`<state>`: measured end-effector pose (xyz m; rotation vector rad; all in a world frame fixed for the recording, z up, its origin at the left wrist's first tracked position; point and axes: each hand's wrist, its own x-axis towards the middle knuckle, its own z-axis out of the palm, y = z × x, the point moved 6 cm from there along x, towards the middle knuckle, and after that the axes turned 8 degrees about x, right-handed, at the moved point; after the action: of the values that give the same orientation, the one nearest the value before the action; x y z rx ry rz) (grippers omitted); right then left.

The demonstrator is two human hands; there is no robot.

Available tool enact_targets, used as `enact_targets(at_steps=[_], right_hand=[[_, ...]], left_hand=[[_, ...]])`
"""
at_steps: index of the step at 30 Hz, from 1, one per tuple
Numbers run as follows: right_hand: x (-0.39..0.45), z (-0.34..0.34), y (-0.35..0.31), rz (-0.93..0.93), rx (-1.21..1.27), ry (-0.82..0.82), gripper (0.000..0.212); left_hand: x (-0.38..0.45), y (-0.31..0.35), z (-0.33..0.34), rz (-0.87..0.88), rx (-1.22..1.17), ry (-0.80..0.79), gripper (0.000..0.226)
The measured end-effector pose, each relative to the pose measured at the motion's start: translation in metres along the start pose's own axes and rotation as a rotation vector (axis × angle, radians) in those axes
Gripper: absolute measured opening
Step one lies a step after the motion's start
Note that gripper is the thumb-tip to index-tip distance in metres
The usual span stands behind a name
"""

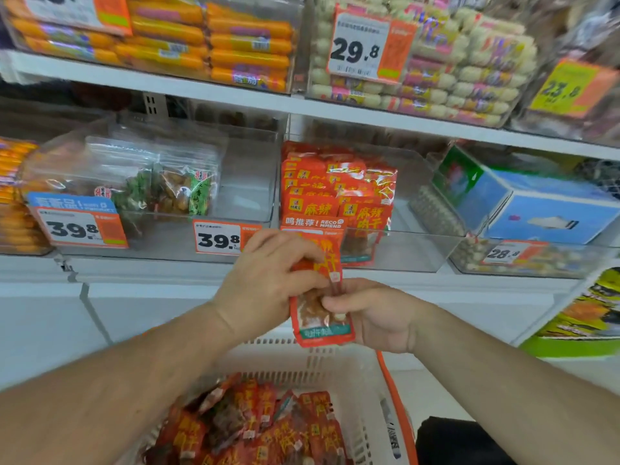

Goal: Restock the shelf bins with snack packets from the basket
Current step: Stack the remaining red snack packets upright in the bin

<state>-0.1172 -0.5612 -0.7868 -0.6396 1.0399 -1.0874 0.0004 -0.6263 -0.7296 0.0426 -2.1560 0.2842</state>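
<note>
glossy red flat snack packet (322,310) pinched between both hands (268,276), above slatted white plastic basket (339,370)

We face white metal shelving (188,87) in a shop aisle, its boards running across our view on two levels under even, bright light. Orange and white price tags (364,48) hang along the fronts, one reading 29.8, two lower ones 39.8. At the right, a blue and green cardboard box (543,209) lies tilted on the middle board. Below the shelving, a plain white base panel (151,317) runs beside a pale floor (436,391).
</note>
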Motion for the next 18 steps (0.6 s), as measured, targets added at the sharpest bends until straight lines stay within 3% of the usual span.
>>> enact_targets(at_steps=[4, 8, 12, 18], right_hand=[[-0.010, -0.020, -0.036, -0.262, -0.157, 0.189, 0.038], [-0.043, -0.044, -0.089, -0.592, -0.442, 0.463, 0.030], [-0.067, -0.068, -0.135, -0.758, -0.607, 0.673, 0.035], [-0.053, -0.127, -0.167, -0.722, -0.717, 0.866, 0.022]], left_hand=[[0.029, -0.031, 0.010, -0.256, 0.136, -0.005, 0.057], [0.042, -0.066, 0.033, -0.626, 0.100, -0.281, 0.107], [0.043, -0.083, 0.063, -0.778, 0.046, -0.385, 0.123], [0.040, -0.087, 0.086, -0.784, 0.093, -0.372, 0.119]])
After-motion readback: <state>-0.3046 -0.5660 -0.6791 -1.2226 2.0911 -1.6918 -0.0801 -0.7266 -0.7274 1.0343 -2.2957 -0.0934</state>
